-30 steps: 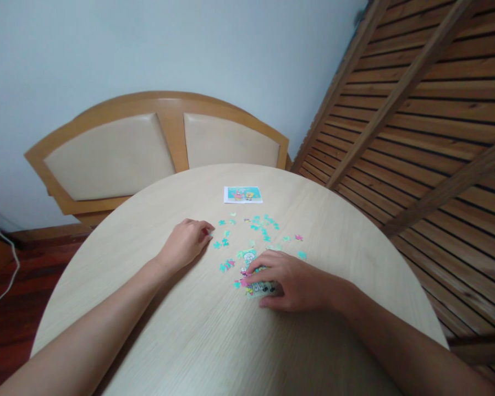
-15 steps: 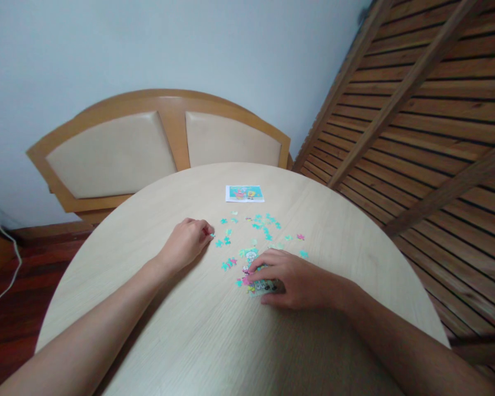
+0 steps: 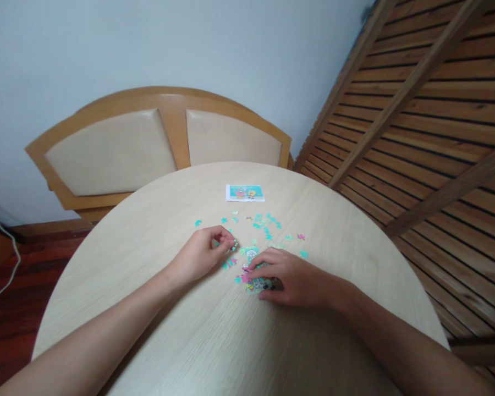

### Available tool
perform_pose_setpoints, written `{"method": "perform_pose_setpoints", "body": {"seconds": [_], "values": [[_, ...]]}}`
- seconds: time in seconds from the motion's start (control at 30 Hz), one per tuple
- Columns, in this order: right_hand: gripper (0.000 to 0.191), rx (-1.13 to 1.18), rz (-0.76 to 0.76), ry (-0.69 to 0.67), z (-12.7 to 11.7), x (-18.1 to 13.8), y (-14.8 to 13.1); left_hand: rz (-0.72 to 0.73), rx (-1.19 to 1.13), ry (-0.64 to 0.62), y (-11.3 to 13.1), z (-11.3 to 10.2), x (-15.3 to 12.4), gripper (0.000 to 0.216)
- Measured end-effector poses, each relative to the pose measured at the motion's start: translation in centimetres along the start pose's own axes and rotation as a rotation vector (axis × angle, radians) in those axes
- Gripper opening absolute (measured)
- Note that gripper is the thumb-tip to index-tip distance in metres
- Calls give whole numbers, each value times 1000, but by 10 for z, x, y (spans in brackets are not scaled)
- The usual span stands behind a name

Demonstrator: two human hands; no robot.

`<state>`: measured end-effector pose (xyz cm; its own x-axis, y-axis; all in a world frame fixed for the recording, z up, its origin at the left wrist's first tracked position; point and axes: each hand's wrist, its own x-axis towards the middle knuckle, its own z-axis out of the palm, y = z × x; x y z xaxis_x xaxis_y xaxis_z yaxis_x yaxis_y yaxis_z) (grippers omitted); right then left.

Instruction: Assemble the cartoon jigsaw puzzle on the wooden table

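Note:
My left hand [image 3: 208, 252] pinches a small green puzzle piece [image 3: 235, 244] between thumb and fingertips, just left of the partly joined puzzle [image 3: 251, 255]. That puzzle shows cartoon figures in green, pink and yellow. Over its right side lies my right hand [image 3: 297, 279], fingers apart and touching it, so part of the picture is hidden. Loose teal pieces [image 3: 268, 234] are scattered beyond the hands. A few teal and pink pieces [image 3: 230, 263] lie below my left fingertips.
A picture card [image 3: 245, 193] with the cartoon scene lies toward the far side of the round wooden table [image 3: 157, 341]. Behind the table stands a padded wooden headboard [image 3: 165, 143] against the wall. Wooden slats [image 3: 412, 121] rise on the right.
My left hand has moved right, toward the joined puzzle, with a piece in its fingertips. A teal piece now shows where that hand was. My right hand stays nearly still.

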<state>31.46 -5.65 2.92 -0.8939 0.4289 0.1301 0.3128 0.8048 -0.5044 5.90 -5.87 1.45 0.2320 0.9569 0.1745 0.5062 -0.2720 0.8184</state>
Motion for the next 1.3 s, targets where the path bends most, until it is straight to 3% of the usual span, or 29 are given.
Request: {"method": "perform_pose_setpoints", "body": {"seconds": [0.17, 0.37, 0.5, 0.87, 1.3], "values": [[35, 1, -14, 7, 1, 0, 2, -49, -165, -54, -1, 17, -4, 15], [34, 3, -22, 23, 2, 0, 2, -35, -192, -66, -1, 25, -6, 13], [34, -11, -16, 13, 2, -1, 2, -1, -148, -90, 1, 27, -7, 24], [33, -13, -22, 18, 3, -1, 4, -10, 3, -101, -1, 27, -7, 22], [31, -33, -24, -7, 2, -1, 3, 103, 197, -100, 4, 24, -9, 21]]}}
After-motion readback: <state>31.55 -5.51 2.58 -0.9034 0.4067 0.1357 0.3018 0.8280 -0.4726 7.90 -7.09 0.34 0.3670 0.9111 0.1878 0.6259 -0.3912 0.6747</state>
